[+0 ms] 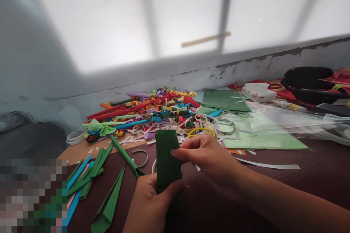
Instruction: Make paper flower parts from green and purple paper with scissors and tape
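Note:
A dark green folded strip of paper (167, 160) stands upright between my hands, in the middle of the view. My left hand (155, 198) grips its lower end, thumb across the front. With thumb and fingers, my right hand (201, 153) pinches its right edge higher up. Just left of it lies a rolled green paper tube (124, 154). A folded green paper piece with a pointed tip (108, 205) rests nearer to me, and several green paper strips (94, 171) lie with blue and pink ones at the left.
Behind my hands is a heap of coloured paper strips and chains (164, 107). Light green sheets (259, 134) under clear plastic lie right of it, with a dark green sheet (224, 99) beyond. A white box (258, 91) and an open black case (311, 85) stand at the back right.

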`<state>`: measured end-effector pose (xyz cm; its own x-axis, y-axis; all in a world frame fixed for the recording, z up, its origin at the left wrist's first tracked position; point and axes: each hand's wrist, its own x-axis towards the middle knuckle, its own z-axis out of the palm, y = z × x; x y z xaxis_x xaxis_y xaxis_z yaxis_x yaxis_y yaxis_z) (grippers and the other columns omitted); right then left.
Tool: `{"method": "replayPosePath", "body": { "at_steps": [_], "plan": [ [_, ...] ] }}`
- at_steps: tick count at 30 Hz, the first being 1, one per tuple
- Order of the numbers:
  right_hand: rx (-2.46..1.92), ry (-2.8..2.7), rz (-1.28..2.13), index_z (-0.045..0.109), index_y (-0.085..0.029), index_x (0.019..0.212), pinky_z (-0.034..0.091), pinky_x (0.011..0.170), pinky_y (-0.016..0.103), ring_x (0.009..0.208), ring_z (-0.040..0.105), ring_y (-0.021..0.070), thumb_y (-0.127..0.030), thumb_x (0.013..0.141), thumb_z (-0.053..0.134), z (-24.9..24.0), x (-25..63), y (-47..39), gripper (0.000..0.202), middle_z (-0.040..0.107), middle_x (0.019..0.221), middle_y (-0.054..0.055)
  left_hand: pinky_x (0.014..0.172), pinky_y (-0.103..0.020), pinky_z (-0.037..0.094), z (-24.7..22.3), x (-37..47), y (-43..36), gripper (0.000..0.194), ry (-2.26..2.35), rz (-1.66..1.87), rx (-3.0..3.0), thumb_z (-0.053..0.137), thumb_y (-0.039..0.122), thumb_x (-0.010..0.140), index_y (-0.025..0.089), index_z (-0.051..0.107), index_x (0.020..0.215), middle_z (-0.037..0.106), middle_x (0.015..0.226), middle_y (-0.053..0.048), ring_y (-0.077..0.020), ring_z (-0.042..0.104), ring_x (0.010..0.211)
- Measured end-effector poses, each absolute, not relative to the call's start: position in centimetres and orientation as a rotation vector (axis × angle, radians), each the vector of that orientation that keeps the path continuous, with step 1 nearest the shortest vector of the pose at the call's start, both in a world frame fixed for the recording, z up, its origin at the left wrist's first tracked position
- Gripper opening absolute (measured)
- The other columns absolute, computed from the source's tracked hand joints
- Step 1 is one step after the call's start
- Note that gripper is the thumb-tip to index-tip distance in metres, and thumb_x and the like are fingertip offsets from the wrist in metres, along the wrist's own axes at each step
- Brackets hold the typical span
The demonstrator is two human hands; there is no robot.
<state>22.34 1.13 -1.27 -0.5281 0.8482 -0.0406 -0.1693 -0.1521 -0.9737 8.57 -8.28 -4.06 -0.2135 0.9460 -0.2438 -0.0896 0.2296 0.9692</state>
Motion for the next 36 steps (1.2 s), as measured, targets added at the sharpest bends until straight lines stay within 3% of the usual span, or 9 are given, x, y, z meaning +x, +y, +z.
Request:
{"method": "replayPosePath", "body": {
  "at_steps": [4, 8, 14, 24, 36],
  "plan": [
    [-0.773, -1.338, 1.82, 0.076, -0.016, 0.057, 0.047, 0.064, 0.025, 0.06, 0.06, 0.0113, -0.041, 0.047, 0.096, -1.44, 22.26, 1.09, 0.034, 0.07, 0.059, 0.001, 0.051, -0.02, 0.034, -4.12, 8.75, -8.25, 0.045, 1.436, 1.195, 0.882, 0.088, 0.051, 0.061, 0.012, 0.066, 0.065, 0.056, 0.057, 0.0, -0.0082, 0.046, 0.052],
    [-0.653, -1.287, 1.953, 0.079, -0.015, 0.066, 0.052, 0.07, 0.029, 0.064, 0.065, 0.0143, -0.041, 0.048, 0.096, -1.74, 22.19, 0.97, 0.036, 0.073, 0.068, 0.004, 0.048, -0.019, 0.029, -3.87, 9.08, -8.43, 0.05, 1.434, 1.213, 0.866, 0.091, 0.053, 0.055, 0.013, 0.061, 0.06, 0.049, 0.052, 0.003, -0.0058, 0.04, 0.049],
    [-0.693, -1.33, 1.918, 0.075, -0.015, 0.059, 0.047, 0.06, 0.024, 0.056, 0.059, 0.0094, -0.04, 0.051, 0.096, -2.01, 22.15, 0.83, 0.034, 0.07, 0.062, 0.001, 0.051, -0.021, 0.041, -3.68, 8.94, -8.75, 0.048, 1.358, 1.204, 0.746, 0.091, 0.052, 0.056, 0.012, 0.073, 0.074, 0.058, 0.06, 0.0, -0.0095, 0.051, 0.052],
    [-0.752, -1.291, 1.876, 0.078, -0.016, 0.062, 0.052, 0.068, 0.027, 0.065, 0.066, 0.0143, -0.044, 0.046, 0.097, -1.65, 22.03, 0.84, 0.038, 0.074, 0.067, 0.005, 0.048, -0.019, 0.029, -3.95, 8.88, -8.46, 0.046, 1.32, 1.168, 0.787, 0.09, 0.05, 0.059, 0.013, 0.064, 0.065, 0.049, 0.054, 0.004, -0.0055, 0.04, 0.048],
    [-0.736, -1.268, 1.843, 0.077, -0.017, 0.062, 0.057, 0.069, 0.029, 0.064, 0.069, 0.016, -0.042, 0.048, 0.097, -2.05, 22.15, 1.22, 0.034, 0.075, 0.068, 0.005, 0.048, -0.019, 0.037, -3.8, 9.06, -8.51, 0.046, 1.354, 1.171, 0.765, 0.09, 0.053, 0.057, 0.012, 0.07, 0.066, 0.059, 0.056, 0.001, -0.0081, 0.048, 0.049]
  ]
}}
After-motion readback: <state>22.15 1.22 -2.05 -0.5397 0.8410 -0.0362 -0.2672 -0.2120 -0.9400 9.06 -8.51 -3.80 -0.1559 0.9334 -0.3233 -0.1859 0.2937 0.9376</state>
